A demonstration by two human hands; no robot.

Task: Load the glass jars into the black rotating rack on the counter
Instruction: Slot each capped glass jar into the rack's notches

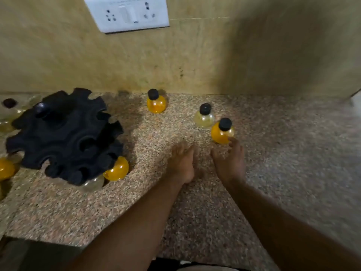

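Rack (64,137): black, notched rim, on the left of the tabletop (195,212), close to the wall (195,55).
Jars at the rack: tilted orange jar (117,170) and clear jar (93,184) tucked under the near right rim; others at the left edge, blurred.
Back orange jar (156,104): upright, black cap, near the wall, right of the rack.
Pale jar (204,119): upright, further right.
Front orange jar (221,134): upright, just beside the pale jar.
Left hand (182,163): low over the tabletop, fingers straight and together, holding nothing.
Right hand (229,161): fingers spread and uncurled, one fingertip (232,139) touching the front orange jar.
Socket plate (129,13): white, high on the wall.
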